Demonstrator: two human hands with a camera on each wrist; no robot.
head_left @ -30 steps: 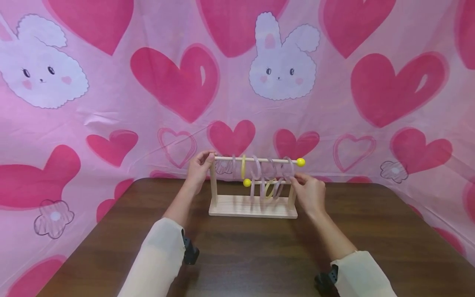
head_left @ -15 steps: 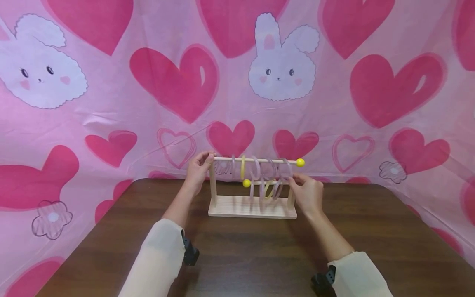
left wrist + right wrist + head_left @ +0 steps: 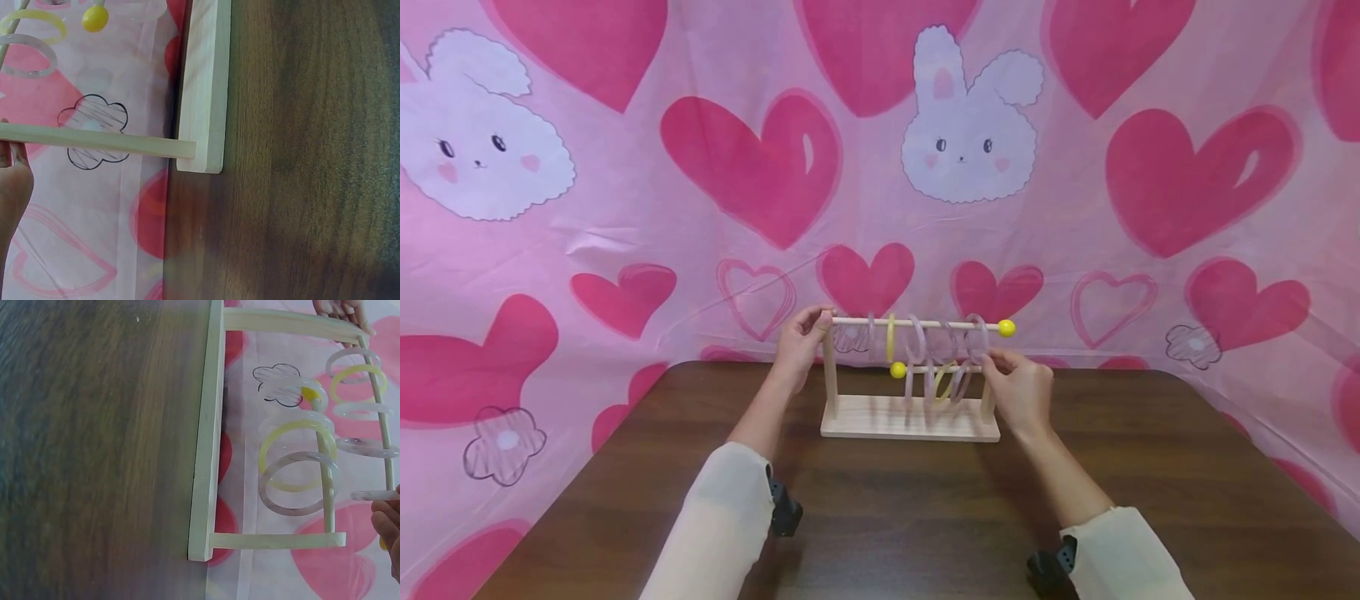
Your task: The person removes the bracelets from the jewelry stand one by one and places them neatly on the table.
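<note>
A wooden bangle rack (image 3: 910, 418) stands on the table, with two rods that end in yellow balls. Several bangles hang on its upper rod, mostly pale purple, one yellow (image 3: 891, 337). More bangles hang on the lower rod, among them another yellow one (image 3: 265, 456). At the top of the left post, my left hand (image 3: 800, 342) grips the rack, thumb in front. My right hand (image 3: 1022, 390) pinches the low edge of the rightmost purple bangle (image 3: 977, 337), which encircles the upper rod near its yellow ball (image 3: 1007, 328). Only part of each hand shows in its own wrist view.
The dark wooden table (image 3: 895, 517) extends toward me and to both sides of the rack. Close behind the table's far edge hangs a pink cloth (image 3: 865, 217) printed with hearts and rabbits.
My right hand has shifted slightly left, and the bangle it pinches has moved a little left along the upper rod, away from the yellow ball. My left hand has kept its place.
</note>
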